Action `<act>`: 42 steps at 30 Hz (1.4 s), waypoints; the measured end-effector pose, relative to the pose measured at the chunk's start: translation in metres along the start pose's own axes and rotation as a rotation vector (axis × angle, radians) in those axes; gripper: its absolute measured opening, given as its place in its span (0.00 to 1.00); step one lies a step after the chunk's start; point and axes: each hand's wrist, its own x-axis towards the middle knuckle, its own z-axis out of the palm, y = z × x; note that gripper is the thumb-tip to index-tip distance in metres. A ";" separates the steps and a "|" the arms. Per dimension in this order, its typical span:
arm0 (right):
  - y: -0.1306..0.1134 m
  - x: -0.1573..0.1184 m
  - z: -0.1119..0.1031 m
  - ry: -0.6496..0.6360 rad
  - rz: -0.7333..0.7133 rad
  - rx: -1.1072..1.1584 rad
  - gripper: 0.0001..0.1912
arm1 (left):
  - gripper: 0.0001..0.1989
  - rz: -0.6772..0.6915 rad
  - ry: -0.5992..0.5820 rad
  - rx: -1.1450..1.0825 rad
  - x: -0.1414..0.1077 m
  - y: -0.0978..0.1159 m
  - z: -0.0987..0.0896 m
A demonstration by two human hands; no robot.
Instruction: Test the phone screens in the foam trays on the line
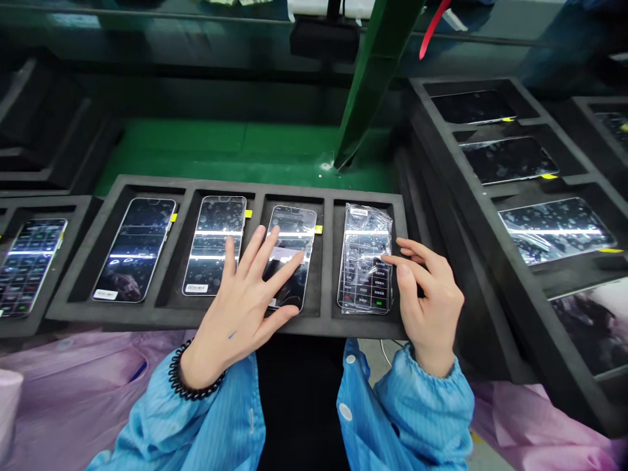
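A black foam tray (255, 188) lies in front of me with several slots, each holding a smartphone face up. My left hand (243, 302) is spread flat, fingers apart, resting on the third phone (296, 230) in the tray. My right hand (428, 297) hovers at the right rim of the tray, its fingertips touching the edge of the fourth phone (364, 255), which is wrapped in clear plastic film and shows a lit screen. Two more phones (135, 248) (216, 242) lie in the slots to the left. Both sleeves are blue.
Another foam tray (441, 170) with several phones stands tilted at the right. A lit phone (30, 265) sits in a tray at the far left. A green conveyor surface (220, 150) and a green post (373, 72) lie behind. Pink plastic bags (73, 386) lie below.
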 end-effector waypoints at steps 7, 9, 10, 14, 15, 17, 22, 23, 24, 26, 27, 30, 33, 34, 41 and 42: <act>-0.001 0.000 0.001 0.007 0.006 0.004 0.14 | 0.33 -0.060 0.057 -0.076 -0.002 0.001 0.000; -0.001 0.000 0.001 0.019 0.007 0.003 0.14 | 0.32 -0.080 0.057 -0.085 -0.001 0.001 0.001; -0.002 0.000 0.000 0.025 0.009 -0.002 0.13 | 0.32 -0.094 0.058 -0.088 0.000 0.001 0.002; -0.003 -0.001 0.000 0.031 0.025 -0.026 0.14 | 0.31 -0.134 0.054 -0.079 0.007 0.002 0.005; -0.004 -0.001 0.000 0.032 0.030 -0.029 0.14 | 0.31 -0.136 0.045 -0.074 0.009 0.002 0.005; -0.004 -0.002 0.000 0.042 0.042 -0.036 0.14 | 0.31 -0.131 0.044 -0.064 0.013 0.002 0.005; -0.005 -0.004 -0.001 0.039 0.042 -0.042 0.16 | 0.30 -0.133 0.107 -0.084 0.014 0.003 0.003; -0.005 -0.003 -0.001 0.036 0.038 -0.046 0.16 | 0.30 -0.148 0.105 -0.094 0.013 0.003 0.003; -0.006 -0.003 -0.001 0.034 0.035 -0.054 0.16 | 0.30 -0.164 0.106 -0.102 0.012 0.003 0.002; -0.006 -0.001 -0.001 0.020 0.031 -0.080 0.16 | 0.29 -0.185 0.106 -0.118 0.011 0.004 0.002; -0.006 0.000 -0.001 0.008 0.032 -0.094 0.16 | 0.29 -0.190 0.105 -0.124 0.011 0.004 0.001; -0.005 0.002 -0.001 -0.027 0.035 -0.113 0.16 | 0.29 -0.199 0.086 -0.127 0.012 0.005 0.002; -0.004 0.002 0.000 -0.035 0.038 -0.104 0.16 | 0.29 -0.171 0.076 -0.088 0.015 0.005 0.003; -0.004 0.002 0.000 -0.038 0.042 -0.100 0.17 | 0.28 -0.155 0.073 -0.066 0.016 0.005 0.003; -0.003 0.002 0.000 -0.062 0.041 -0.094 0.16 | 0.27 -0.097 0.034 0.010 0.018 0.006 0.004; -0.003 0.002 0.000 -0.062 0.041 -0.094 0.16 | 0.27 -0.096 0.032 0.011 0.018 0.006 0.004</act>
